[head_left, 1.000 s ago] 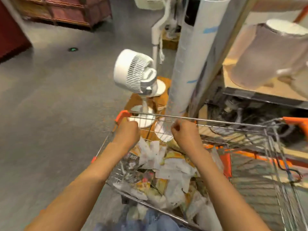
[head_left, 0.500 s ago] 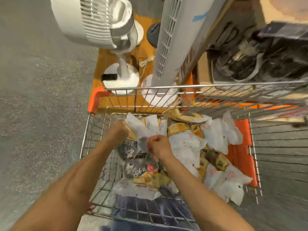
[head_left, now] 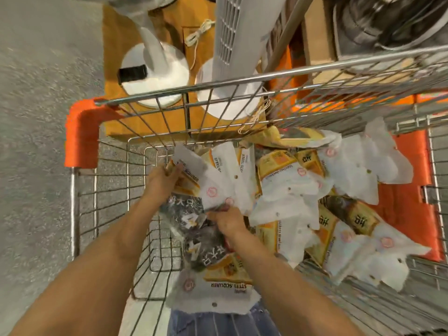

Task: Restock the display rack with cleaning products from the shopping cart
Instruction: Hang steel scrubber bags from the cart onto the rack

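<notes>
Both of your hands have left the front rail of the shopping cart (head_left: pixel 242 80) and gone down into the basket, so picking has begun and restocking has not. Your left hand (head_left: pixel 161 180) grasps the edge of a steel scourer packet (head_left: pixel 218 180) at frame centre. Your right hand (head_left: pixel 229 220) pinches the same cluster from below, beside a dark packet (head_left: pixel 184 212). The display rack is not identifiable in view.

Count: two hands; two dark packets; scourer packets overlap too heavily to count, a dozen or more. Two white fan bases (head_left: pixel 155 73) stand beyond the cart.
</notes>
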The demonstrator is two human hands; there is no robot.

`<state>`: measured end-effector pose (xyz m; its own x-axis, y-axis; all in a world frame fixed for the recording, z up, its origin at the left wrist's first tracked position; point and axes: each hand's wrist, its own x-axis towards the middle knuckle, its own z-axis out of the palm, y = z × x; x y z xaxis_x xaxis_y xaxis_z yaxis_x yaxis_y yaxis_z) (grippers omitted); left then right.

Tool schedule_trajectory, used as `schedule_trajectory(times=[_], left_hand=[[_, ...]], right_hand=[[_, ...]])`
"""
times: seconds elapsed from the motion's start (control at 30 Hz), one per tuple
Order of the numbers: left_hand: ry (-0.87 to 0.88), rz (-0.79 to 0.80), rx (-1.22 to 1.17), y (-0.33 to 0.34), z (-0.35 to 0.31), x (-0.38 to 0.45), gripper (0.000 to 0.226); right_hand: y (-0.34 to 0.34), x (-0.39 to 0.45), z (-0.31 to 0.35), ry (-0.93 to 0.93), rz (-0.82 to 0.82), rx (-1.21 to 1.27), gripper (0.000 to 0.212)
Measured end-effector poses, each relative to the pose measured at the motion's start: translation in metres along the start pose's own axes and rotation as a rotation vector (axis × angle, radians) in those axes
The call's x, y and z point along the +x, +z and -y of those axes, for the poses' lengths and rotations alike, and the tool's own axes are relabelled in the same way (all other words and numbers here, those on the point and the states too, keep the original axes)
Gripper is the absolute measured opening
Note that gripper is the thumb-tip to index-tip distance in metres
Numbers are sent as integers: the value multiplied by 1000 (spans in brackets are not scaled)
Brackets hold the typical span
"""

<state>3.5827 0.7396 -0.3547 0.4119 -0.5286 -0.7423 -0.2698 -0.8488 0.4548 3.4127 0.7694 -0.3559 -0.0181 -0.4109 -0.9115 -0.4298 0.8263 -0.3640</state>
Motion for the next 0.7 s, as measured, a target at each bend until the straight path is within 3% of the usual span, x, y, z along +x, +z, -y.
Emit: schedule_trajectory(times=[0.07,0.13,0.23,0.33,0.43,0.57,0.63,0.7], left_hand=[[-19,24,-65,7,38,30,72],[-24,106,-59,10,65,44,80],[14,157,28,2,48,21,63],[36,163,68,-5,25,-2,71],[1,81,56,-14,1,-31,50],[118,-47,29,-26,-27,-60,65],[160,-92,-48,-32,-43,-81,61],[195,-122,-160,-39,-55,-106,57]], right_hand=[[4,3,-6,-5,88,85,25],[4,4,-10,4,146,133,14],[6,6,-16,-7,145,121,15],[6,-1,-23,-108,99,-2,25],[-11,-21,-13,-164,39,-50,11],[-43,-54,15,-314,-52,-74,27],[-58,-72,32,-404,-62,-79,17],[-74,-94,47,-486,-60,-84,20]])
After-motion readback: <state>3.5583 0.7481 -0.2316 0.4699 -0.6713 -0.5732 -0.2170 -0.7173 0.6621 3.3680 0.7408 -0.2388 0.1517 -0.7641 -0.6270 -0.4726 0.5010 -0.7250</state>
